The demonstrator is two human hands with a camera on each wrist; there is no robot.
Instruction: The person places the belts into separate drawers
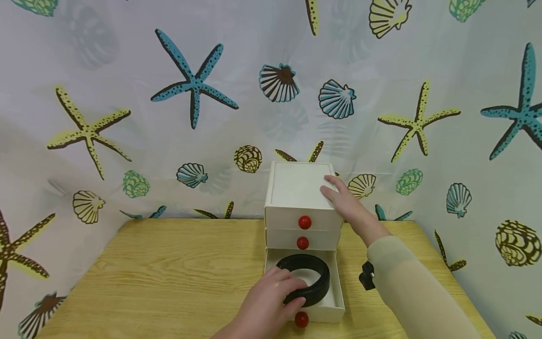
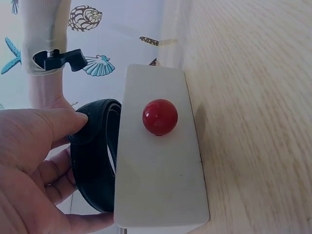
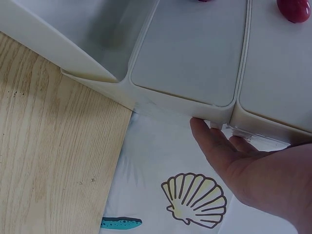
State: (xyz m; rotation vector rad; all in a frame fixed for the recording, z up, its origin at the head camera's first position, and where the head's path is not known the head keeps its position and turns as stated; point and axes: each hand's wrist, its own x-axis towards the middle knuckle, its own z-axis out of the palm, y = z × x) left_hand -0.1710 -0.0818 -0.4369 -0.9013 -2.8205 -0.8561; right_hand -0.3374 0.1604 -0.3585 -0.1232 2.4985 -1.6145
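A small white drawer cabinet (image 1: 301,186) stands toward the back of the table, its bottom drawer (image 1: 328,314) pulled out. In that drawer is a coiled black belt (image 1: 324,278), forming a thick ring. My left hand (image 1: 271,296) grips the belt at its near left side, fingers over the top and thumb lower down. In the left wrist view the belt (image 2: 90,161) shows behind the drawer's front panel with its red knob (image 2: 160,117). My right hand (image 1: 348,202) rests on the cabinet's upper right edge, fingertips on the top and others along the side (image 3: 170,105).
Two upper drawers are closed, with red knobs (image 1: 304,222) on their fronts. The wooden table (image 1: 182,273) extends left and right of the cabinet. A white curtain (image 1: 237,122) printed with starfish and shells hangs behind. A black device (image 1: 367,276) sits at the right wrist.
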